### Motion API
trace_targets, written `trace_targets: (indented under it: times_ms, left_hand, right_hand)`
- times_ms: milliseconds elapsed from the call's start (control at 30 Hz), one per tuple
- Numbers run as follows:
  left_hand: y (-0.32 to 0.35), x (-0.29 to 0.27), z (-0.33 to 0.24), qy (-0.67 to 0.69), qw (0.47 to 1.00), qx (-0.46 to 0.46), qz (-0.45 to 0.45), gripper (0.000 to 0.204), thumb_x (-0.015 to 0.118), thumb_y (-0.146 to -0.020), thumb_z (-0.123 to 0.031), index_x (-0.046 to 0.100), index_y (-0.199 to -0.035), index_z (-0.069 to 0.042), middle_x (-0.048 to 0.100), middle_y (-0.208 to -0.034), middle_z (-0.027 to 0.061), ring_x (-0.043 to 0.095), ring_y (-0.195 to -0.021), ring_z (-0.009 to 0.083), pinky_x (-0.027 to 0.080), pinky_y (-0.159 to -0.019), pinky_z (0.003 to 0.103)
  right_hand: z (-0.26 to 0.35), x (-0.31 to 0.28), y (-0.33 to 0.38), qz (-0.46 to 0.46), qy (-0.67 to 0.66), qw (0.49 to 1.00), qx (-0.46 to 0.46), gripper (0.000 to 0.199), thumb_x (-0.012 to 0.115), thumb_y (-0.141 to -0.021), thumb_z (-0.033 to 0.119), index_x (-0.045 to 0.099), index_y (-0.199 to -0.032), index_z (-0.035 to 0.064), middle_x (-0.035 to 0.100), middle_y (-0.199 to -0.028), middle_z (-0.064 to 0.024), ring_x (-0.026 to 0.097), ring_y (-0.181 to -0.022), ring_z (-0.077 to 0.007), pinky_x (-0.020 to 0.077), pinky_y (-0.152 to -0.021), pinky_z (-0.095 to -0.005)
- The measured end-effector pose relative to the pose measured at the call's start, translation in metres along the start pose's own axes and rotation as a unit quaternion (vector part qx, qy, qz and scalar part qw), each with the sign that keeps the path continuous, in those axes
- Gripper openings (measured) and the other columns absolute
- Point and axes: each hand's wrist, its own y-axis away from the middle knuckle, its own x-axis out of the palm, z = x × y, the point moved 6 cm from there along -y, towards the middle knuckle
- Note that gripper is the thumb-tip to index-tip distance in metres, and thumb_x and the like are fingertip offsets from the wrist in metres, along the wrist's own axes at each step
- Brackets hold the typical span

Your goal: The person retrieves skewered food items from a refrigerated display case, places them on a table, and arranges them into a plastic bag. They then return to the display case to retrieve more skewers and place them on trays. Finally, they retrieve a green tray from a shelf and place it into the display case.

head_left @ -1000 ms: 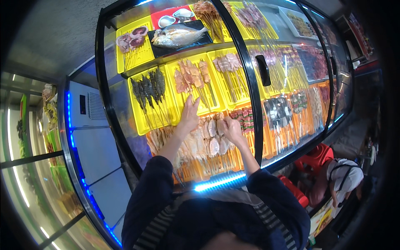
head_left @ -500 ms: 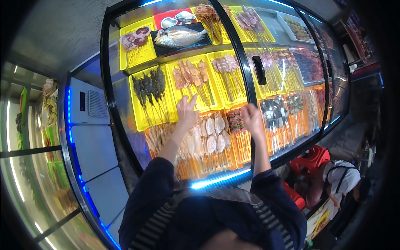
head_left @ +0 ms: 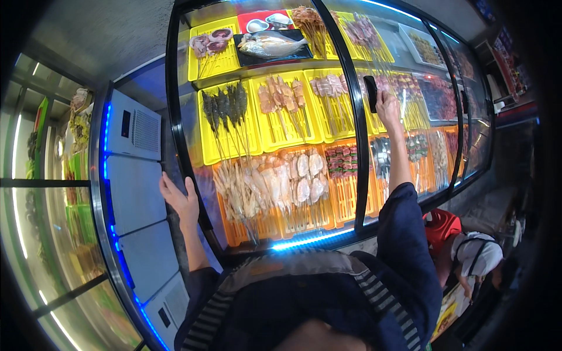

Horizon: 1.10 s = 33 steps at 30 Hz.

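A curved glass display case [head_left: 175, 105] holds skewers on yellow trays [head_left: 290, 126] and orange trays [head_left: 275, 219], with a whole fish [head_left: 270, 42] on a dark tray at the top. My left hand [head_left: 178, 199] rests flat against the case's black left frame, fingers apart. My right hand [head_left: 387, 105] is raised at the middle glass door, its fingers curled on the black door handle [head_left: 370, 92]. Pale skewered pieces [head_left: 301, 178] lie on the orange tray between my two arms.
A white cooler panel [head_left: 132, 175] edged with a blue light strip stands left of the case. Further left is another glass cabinet [head_left: 47, 193] with greens. At the lower right are a red stool [head_left: 442, 225] and a person in white [head_left: 477, 260].
Both hands have left the orange tray area. My left hand went down-left to the case's frame, and my right hand went up-right to the door handle.
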Motion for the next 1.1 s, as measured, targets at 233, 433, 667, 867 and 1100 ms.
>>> trace_targets:
  times_ms: [233,433,667,867,1100]
  left_hand:
    - [0.010,0.037,0.031,0.175,0.973,-0.102,0.108,0.061,0.049,-0.084,-0.026,0.019,-0.128,0.004,0.033,-0.125,0.0199,0.034,-0.116,0.0254,0.025,-0.097,0.032]
    - [0.007,0.035,0.023,0.238,0.951,-0.126,0.154,0.069,0.052,-0.082,-0.029,0.014,-0.130,0.002,0.032,-0.126,0.0207,0.034,-0.116,0.0263,0.024,-0.096,0.031]
    - [0.003,0.026,0.013,0.288,0.938,-0.141,0.133,0.078,0.056,-0.078,-0.036,0.013,-0.129,0.006,0.030,-0.120,0.0209,0.037,-0.107,0.0263,0.030,-0.090,0.033]
    - [0.005,0.033,0.025,0.245,0.964,-0.041,0.098,0.073,0.052,-0.081,-0.032,0.013,-0.128,0.006,0.022,-0.128,0.0253,0.025,-0.119,0.0327,0.020,-0.098,0.036]
    - [0.012,0.054,0.046,0.305,0.939,-0.088,0.134,0.068,0.047,-0.082,-0.027,0.008,-0.129,0.005,0.014,-0.132,0.0250,0.013,-0.124,0.0347,0.012,-0.101,0.038]
  right_hand:
    - [0.005,0.004,-0.002,0.014,0.039,0.999,0.001,0.043,0.046,-0.081,0.032,0.052,-0.058,-0.0040,0.052,-0.062,-0.0253,0.052,-0.062,-0.0400,0.0393,-0.056,-0.0432]
    - [0.030,0.003,0.008,0.006,0.024,1.000,0.000,0.038,0.048,-0.080,0.026,0.055,-0.057,-0.0031,0.054,-0.061,-0.0236,0.053,-0.058,-0.0387,0.0406,-0.054,-0.0438]
    - [0.114,0.029,0.035,0.061,0.004,0.997,-0.042,0.036,0.046,-0.083,0.026,0.057,-0.061,-0.0006,0.055,-0.062,-0.0232,0.054,-0.058,-0.0379,0.0422,-0.053,-0.0424]
    - [0.174,0.041,0.055,0.069,-0.046,0.992,-0.096,0.038,0.044,-0.084,0.024,0.056,-0.057,-0.0009,0.054,-0.058,-0.0229,0.054,-0.053,-0.0368,0.0430,-0.051,-0.0418]
    - [0.279,0.070,0.083,0.134,-0.070,0.963,-0.224,0.025,0.045,-0.077,0.012,0.057,-0.058,-0.0002,0.055,-0.060,-0.0217,0.056,-0.056,-0.0342,0.0453,-0.054,-0.0404]
